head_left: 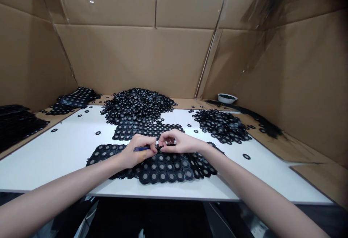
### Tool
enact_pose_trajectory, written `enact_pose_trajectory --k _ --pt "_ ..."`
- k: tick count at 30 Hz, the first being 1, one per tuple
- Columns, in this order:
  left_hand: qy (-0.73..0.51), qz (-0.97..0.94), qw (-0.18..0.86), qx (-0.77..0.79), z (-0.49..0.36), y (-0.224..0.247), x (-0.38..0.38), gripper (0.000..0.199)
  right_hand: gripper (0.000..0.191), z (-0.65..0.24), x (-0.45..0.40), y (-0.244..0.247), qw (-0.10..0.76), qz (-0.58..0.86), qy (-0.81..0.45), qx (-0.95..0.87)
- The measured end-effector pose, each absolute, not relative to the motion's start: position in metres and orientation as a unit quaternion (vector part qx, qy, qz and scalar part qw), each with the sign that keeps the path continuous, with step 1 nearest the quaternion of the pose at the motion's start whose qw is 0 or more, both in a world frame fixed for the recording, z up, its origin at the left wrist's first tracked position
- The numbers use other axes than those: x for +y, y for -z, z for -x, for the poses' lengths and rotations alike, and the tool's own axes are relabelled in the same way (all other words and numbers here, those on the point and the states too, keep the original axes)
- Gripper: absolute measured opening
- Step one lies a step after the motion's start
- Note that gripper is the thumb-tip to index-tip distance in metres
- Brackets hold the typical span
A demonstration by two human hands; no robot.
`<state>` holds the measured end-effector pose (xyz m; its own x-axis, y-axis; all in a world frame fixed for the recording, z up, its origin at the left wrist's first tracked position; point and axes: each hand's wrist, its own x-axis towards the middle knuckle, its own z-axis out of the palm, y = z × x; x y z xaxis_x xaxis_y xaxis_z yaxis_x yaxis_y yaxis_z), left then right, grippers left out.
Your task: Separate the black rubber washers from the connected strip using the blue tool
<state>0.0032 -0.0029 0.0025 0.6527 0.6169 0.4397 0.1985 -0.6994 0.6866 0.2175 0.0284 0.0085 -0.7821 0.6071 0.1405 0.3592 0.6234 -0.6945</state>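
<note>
My left hand (133, 151) is closed around a slim blue-handled tool (141, 149), whose tip is hidden behind my fingers. Close beside it, the fingers of my right hand (181, 142) are curled in a pinch at the upper edge of a black sheet of joined rings (166, 167). What that pinch holds is too small and covered to make out. The sheet lies near the front of the white board, overlapping other ring sheets (103, 153) beneath it. Just beyond my hands lies another flat ring sheet (127, 130).
A large heap of black rings (138, 102) stands at the back; a smaller heap (221, 125) lies right. Stacked sheets (78, 97) sit back left, with a dark pile (19, 125) nearer. A white bowl (227, 98) and dark strands (258, 118) are right. Cardboard walls (130, 60) surround the board (67, 158).
</note>
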Motion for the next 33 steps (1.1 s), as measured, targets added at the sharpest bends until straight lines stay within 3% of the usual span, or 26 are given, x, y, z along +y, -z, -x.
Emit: enact_pose_trajectory --k 22,33 --pt "-0.304 -0.828 0.390 0.264 -0.0066 0.0018 0.0017 0.013 0.009 -0.2141 0.0247 -0.0091 0.190 0.242 -0.349 -0.885" --pt "-0.343 -0.866 0.270 0.244 -0.0046 -0.0007 -0.0023 0.021 0.033 -0.2173 0.0260 -0.0144 0.166 0.317 -0.317 -0.878"
